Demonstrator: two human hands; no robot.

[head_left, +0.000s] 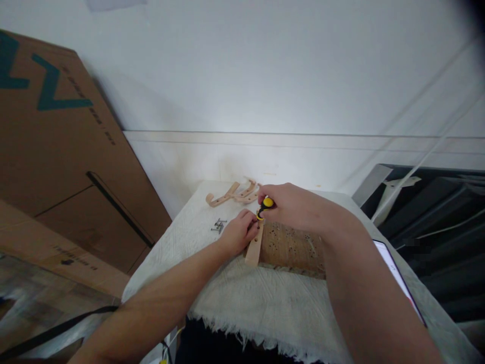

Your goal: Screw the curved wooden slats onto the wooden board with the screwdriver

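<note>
My right hand (282, 205) is wrapped around a short yellow-and-black screwdriver (267, 203), held nearly upright with its lower end over a pale wooden strip (254, 250). The strip has dark holes and lies along the left edge of a worn, pitted wooden board (290, 247). My left hand (240, 232) is closed at the strip's left side, fingertips close to the screwdriver's lower end. Whether a screw sits between those fingertips is hidden. Left of this hand lies a small pile of screws (219, 225). Behind it are several curved wooden hooks (223, 196) with holes.
A pale cloth with a fringed front edge (273, 308) covers the table, against a white wall (242, 76). A phone (397, 275) lies at the right, partly behind my forearm. A large cardboard box (76, 151) stands left; dark folded material (447, 227) is at right.
</note>
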